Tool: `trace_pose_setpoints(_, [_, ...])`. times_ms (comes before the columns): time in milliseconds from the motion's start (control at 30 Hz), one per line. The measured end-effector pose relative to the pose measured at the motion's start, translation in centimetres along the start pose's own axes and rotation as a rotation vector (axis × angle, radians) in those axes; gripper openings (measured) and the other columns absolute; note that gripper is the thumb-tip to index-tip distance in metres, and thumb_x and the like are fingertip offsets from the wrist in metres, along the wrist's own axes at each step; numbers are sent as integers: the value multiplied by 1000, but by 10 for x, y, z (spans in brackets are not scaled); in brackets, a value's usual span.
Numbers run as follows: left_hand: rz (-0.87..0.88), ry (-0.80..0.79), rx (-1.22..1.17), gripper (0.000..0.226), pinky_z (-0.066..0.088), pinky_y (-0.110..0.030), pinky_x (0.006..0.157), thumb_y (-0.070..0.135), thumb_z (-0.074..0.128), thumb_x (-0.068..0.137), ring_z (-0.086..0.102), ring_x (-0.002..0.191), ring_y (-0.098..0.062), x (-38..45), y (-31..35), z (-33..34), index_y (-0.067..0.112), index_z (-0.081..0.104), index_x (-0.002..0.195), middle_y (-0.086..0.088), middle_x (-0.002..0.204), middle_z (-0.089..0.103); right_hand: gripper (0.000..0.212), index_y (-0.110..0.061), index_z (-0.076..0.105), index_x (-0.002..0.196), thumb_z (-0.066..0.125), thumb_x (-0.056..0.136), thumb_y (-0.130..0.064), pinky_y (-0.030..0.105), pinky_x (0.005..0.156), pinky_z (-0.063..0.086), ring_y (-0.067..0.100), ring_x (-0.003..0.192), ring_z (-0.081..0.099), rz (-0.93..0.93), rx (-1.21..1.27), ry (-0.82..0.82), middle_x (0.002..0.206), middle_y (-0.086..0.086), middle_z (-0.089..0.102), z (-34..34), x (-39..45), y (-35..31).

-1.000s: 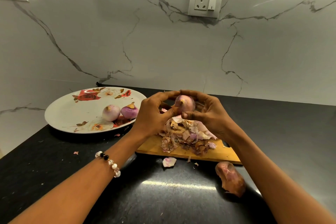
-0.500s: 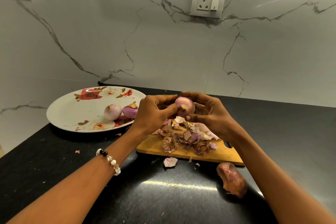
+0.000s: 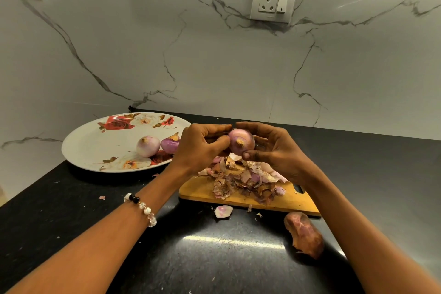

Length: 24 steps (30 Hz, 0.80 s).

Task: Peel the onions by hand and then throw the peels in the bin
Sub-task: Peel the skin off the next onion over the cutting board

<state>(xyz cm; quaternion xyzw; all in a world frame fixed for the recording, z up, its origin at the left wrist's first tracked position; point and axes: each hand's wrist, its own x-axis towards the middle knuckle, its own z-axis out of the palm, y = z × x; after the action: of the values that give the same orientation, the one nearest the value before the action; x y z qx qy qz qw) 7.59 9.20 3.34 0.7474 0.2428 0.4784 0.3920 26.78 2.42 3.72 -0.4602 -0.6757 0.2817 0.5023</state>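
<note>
Compared with the view one second earlier, the onion (image 3: 241,141) has been turned between the fingers so that its brown, fibrous root end, previously directed upward, now faces the camera; both hands remain raised above the heap of peels (image 3: 245,180), and the items on the counter lie as before. The left hand (image 3: 200,150) curls round the onion's left side, index finger arched over the top and thumb pressed against the near flank. The right hand (image 3: 274,150) cups the opposite side, fingers bent behind the bulb and thumb tip set under its lower edge, so the onion is held by both hands jointly. Both forearms converge from the lower corners of the view; the left wrist carries a bracelet (image 3: 142,207) of white, clear and black beads. The onion is round, smooth and pale purple. Directly beneath the hands, the peels form a loose pile of dry, crinkled, papery flakes in tan and pink on a flat wooden cutting board (image 3: 296,200). Left of the left hand, an oval white plate (image 3: 95,148) with a printed rose pattern bears two peeled onions (image 3: 148,146), one pale, one deeper purple. Nearer the person than the right hand, an unpeeled onion (image 3: 304,234) with dull brown skin lies on the glossy, speckled black countertop (image 3: 214,265), just off the board's corner, and a single pink peel fragment (image 3: 223,211) lies beside the board's front edge.
</note>
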Motion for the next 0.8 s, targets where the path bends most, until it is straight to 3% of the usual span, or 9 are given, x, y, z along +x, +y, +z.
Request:
trace_pose_setpoints(167, [-6, -35, 26, 37, 60, -36, 73, 7, 71, 82, 71, 88, -15, 0, 0, -1, 6, 65, 118, -9, 105, 71, 62, -15, 60, 128, 79, 70, -11, 49, 96, 53, 25, 116, 61, 5, -34, -12, 126, 7, 63, -1, 0, 0])
trace_pose_setpoints(367, [10, 42, 84, 29, 58, -22, 69, 1, 64, 86, 69, 81, -6, 1, -2, -2, 7, 67, 114, -5, 102, 71, 64, -13, 59, 130, 79, 70, -12, 50, 98, 51, 25, 118, 61, 8, -43, -18, 126, 4, 64, -1, 0, 0])
trace_pose_setpoints(467, [-25, 9, -2, 29, 58, -25, 68, 4, 64, 87, 71, 84, -10, 1, 1, -3, 5, 66, 116, -4, 101, 70, 63, -15, 59, 130, 79, 70, -12, 49, 97, 52, 25, 117, 61, 2, -33, -11, 125, 5, 64, -1, -1, -1])
trace_pose_setpoints(633, [-15, -53, 26, 38, 59, -33, 76, 7, 72, 82, 70, 91, -14, 0, 1, -2, 8, 64, 119, -6, 106, 71, 63, -11, 58, 131, 78, 71, -10, 50, 97, 52, 25, 117, 61, 13, -36, -9, 126, 6, 64, -3, -1, 0])
trace_pose_setpoints(800, [4, -42, 86, 40, 58, -27, 80, 7, 73, 81, 69, 93, -9, -1, 0, -4, 9, 64, 120, -4, 108, 70, 64, -10, 58, 132, 79, 71, -9, 49, 97, 52, 25, 116, 61, 16, -52, -10, 126, 7, 63, -1, -1, 1])
